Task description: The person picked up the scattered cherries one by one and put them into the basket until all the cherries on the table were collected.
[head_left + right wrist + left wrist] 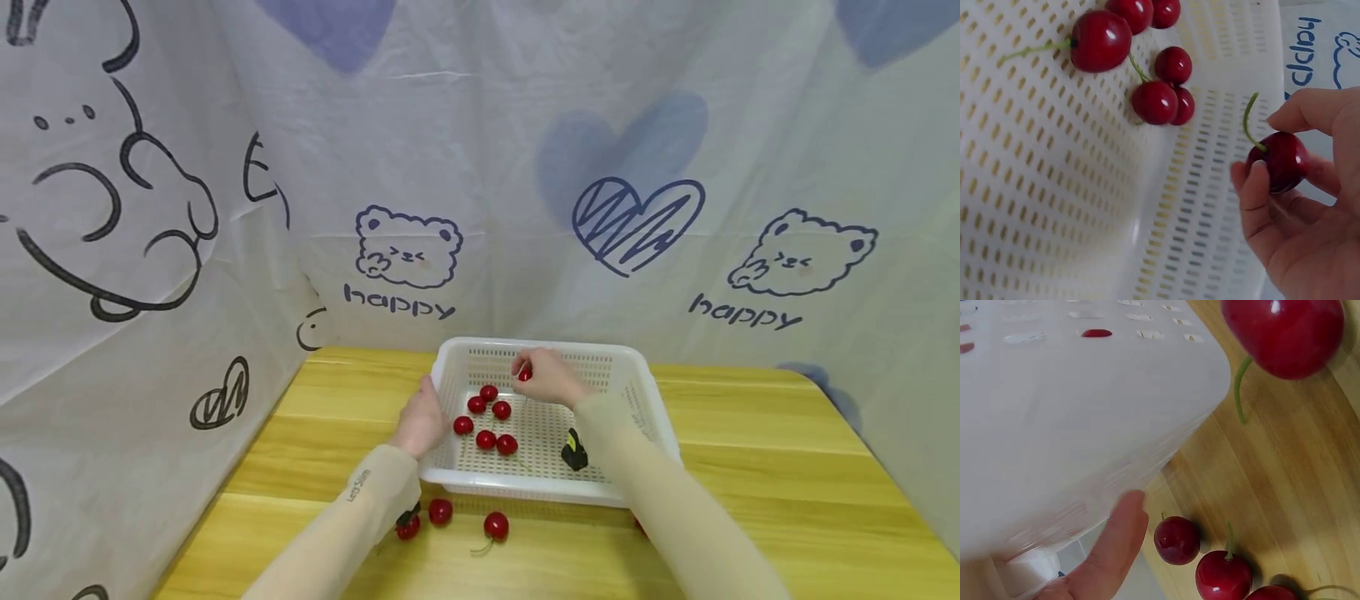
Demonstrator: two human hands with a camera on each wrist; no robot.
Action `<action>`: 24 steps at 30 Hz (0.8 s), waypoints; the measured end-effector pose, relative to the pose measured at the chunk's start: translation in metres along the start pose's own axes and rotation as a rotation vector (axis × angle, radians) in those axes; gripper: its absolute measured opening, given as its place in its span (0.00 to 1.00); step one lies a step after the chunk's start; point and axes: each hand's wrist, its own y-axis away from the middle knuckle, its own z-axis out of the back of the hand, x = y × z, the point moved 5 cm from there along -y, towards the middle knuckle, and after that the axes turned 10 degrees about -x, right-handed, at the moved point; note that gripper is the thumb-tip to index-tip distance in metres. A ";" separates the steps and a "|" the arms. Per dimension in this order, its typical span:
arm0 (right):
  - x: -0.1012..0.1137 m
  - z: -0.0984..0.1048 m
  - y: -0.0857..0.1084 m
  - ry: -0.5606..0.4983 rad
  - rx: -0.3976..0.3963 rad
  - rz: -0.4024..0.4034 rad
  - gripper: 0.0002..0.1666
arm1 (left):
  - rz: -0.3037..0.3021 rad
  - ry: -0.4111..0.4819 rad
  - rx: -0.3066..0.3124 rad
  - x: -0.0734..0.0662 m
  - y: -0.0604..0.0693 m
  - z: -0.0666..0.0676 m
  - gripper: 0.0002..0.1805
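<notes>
Back cloth: one pale cloth (517, 300) with two bear heads, two words "happy" and one scribbled heart (639, 225).
Table: one yellow wood table (757, 450) with stripes.
Basket: one white plastic basket (525, 492) with lots of little holes, at the table's far edge.
Cherries inside: six red cherries (501, 410) on the left half of the basket floor.
Cherries outside: four that I can see (496, 526); two by the basket's near left corner, one before its near rim, one mostly hidden by the right sleeve (652, 492).
Right hand (549, 378): pinches one cherry (1285, 162) with a green stem, over the basket's far side.
Left hand (421, 421): touches the basket's left side; I cannot tell if its fingers curl.
</notes>
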 end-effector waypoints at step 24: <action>0.038 -0.050 0.006 0.055 0.251 0.151 0.17 | -0.011 -0.051 -0.010 0.000 0.000 0.001 0.40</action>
